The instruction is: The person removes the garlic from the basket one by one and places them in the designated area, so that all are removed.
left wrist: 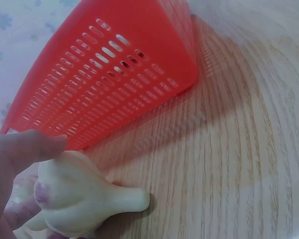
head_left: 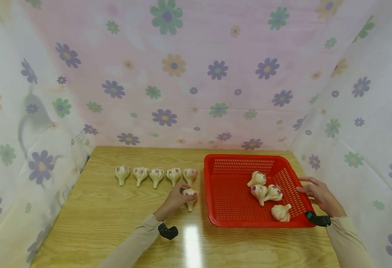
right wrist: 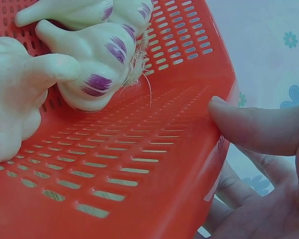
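Note:
Thumb and fingers of my left hand [head_left: 177, 197] grip a garlic bulb [head_left: 190, 204] on the table, its stem pointing toward me. In the left wrist view that bulb [left wrist: 74, 194] lies close beside the basket wall, part of it covered by the fingers. Just beyond it, five others form a row, the nearest being a purple-marked bulb [head_left: 190, 176]. My right hand [head_left: 321, 195] holds the right rim of a red plastic basket [head_left: 212, 219], thumb on the rim and fingers outside. Inside lie several bulbs, among them a pale garlic bulb [right wrist: 10, 99] near the right wall.
The wooden table [head_left: 108, 223] ends at a flowered cloth backdrop [head_left: 196, 93], with more flowered cloth at both sides. A garlic bulb [head_left: 122, 174] marks the left end of the row. The basket stands on the table's right half.

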The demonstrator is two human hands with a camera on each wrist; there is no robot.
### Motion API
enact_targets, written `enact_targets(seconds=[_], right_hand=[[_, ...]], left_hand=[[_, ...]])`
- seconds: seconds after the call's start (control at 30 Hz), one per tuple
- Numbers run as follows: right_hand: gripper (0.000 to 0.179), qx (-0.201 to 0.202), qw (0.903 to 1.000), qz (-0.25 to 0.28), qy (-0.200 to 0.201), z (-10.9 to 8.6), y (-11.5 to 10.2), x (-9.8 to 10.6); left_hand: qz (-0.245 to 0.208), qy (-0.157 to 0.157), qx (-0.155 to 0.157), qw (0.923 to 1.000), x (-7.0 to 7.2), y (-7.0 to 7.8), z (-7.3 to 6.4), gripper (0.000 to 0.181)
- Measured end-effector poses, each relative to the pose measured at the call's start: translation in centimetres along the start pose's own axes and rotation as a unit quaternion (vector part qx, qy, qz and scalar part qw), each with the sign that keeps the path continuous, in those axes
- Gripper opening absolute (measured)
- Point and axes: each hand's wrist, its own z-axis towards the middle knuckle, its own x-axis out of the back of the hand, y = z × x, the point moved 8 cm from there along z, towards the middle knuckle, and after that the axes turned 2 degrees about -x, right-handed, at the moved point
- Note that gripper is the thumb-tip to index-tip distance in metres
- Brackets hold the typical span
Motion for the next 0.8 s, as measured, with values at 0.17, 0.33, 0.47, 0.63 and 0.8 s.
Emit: enact_targets(seconds=[0.17, 0.33, 0.47, 0.63, 0.8], right_hand=[[0.068, -0.005, 1.0, 0.003, 0.0, -0.1, -0.1, 0.0], [0.067, -0.008, 1.0, 0.003, 0.003, -0.1, -0.1, 0.0], [0.066, -0.005, 1.0, 0.002, 0.004, -0.2, -0.1, 0.0], [0.066, -0.006, 1.0, 0.001, 0.005, -0.2, 0.0, -0.1], [0.066, -0.009, 0.9999, 0.003, 0.007, -0.2, 0.0, 0.1]], left_hand=[[0.015, 0.002, 0.013, 0.9998, 0.6, 0.1, -0.1, 0.05], [0.031, 0.003, 0.019, 0.9993, 0.8, 0.6, -0.1, 0.049], [0.034, -0.002, 0.016, 0.9993, 0.8, 1.1, -0.2, 0.044], [0.035, -0.01, 0.008, 0.9993, 1.0, 1.5, -0.1, 0.044], [0.042, -0.029, -0.01, 0.9986, 1.6, 3.0, 0.1, 0.044]])
